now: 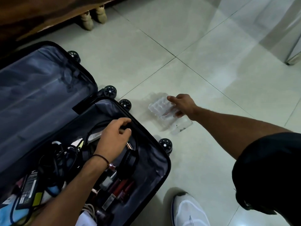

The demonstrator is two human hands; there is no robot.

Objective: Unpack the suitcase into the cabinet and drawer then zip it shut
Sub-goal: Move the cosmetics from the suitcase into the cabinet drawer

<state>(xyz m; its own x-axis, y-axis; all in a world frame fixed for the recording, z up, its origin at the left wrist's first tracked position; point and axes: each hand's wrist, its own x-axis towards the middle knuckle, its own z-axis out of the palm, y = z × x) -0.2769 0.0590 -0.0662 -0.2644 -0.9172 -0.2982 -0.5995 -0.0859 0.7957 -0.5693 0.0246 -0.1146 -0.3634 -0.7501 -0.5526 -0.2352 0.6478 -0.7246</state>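
A black suitcase (151, 141) lies open on the tiled floor at the left, its grey-lined lid (42, 88) spread out behind. The near half holds black headphones (128, 160), a power adapter (28, 188) with tangled cables, and several lipstick tubes (120, 188). My left hand (112, 136) reaches into that half, fingers curled round the headphone band near the suitcase rim. My right hand (180, 105) stretches out over the floor and grips a clear plastic organiser (164, 113) that rests on the tiles to the right of the suitcase.
A wooden piece of furniture (40, 15) with carved legs (93, 17) stands at the top left. A glass or metal-framed panel (291, 57) stands at the top right. My white shoe (189, 211) is beside the suitcase's near corner.
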